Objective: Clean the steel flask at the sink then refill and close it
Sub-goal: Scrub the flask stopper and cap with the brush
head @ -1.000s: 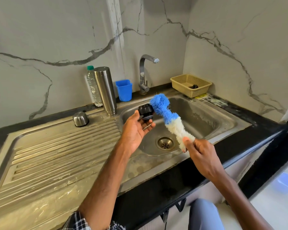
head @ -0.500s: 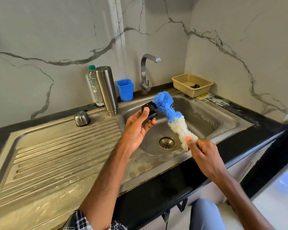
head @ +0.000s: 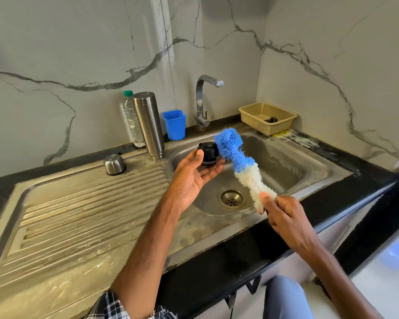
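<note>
We hold the black stopper (head: 208, 153) over the sink (head: 285, 157), likely so drips fall into the basin. Our left grip (head: 193, 178) cradles it, thumb on top and fingers curled beneath. Our right grip (head: 285, 217) is clamped on the brush (head: 239, 162) at its white end, the blue head touching the stopper. The flask (head: 149, 125) stands upright at the back of the desk, left of the basin: plain brushed steel, and we judge it uncapped.
</note>
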Demonstrator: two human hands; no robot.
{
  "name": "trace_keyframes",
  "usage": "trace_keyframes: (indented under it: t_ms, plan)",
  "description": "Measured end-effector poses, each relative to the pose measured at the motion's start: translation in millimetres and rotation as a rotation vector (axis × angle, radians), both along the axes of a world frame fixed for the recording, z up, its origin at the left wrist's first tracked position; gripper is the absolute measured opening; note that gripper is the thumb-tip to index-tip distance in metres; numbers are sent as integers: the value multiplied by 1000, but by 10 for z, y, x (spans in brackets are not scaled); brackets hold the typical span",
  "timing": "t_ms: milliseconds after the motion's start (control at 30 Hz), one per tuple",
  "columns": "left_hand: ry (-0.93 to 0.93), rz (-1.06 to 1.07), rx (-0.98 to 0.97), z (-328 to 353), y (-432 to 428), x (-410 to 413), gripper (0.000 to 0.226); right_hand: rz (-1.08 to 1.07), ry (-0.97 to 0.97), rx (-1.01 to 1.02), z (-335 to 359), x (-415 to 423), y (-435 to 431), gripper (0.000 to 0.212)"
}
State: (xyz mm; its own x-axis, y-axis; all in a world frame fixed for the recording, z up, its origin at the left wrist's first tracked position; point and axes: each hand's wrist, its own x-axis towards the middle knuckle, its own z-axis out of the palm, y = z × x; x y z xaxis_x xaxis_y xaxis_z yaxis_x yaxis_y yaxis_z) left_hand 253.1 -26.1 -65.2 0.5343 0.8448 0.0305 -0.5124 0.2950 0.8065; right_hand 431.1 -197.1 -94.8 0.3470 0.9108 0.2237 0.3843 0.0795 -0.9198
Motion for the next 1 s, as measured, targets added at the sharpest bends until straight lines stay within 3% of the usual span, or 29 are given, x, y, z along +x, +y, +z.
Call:
trace_keyframes:
  t_ms: [233,600,733,1000]
  plan:
    - [92,61,195,11,-64,3,32,-63,-62,-1,-24,-8,51,50]
    - [151,117,201,-43,-6,19,43,-45,-207,28,8,11,7,47]
    - [299,109,350,-38,-71,40,42,-101,-216,16,10,41,19,45]
    - [409,155,513,-71,-51,72,48,-94,-226,12,-51,101,-5,46]
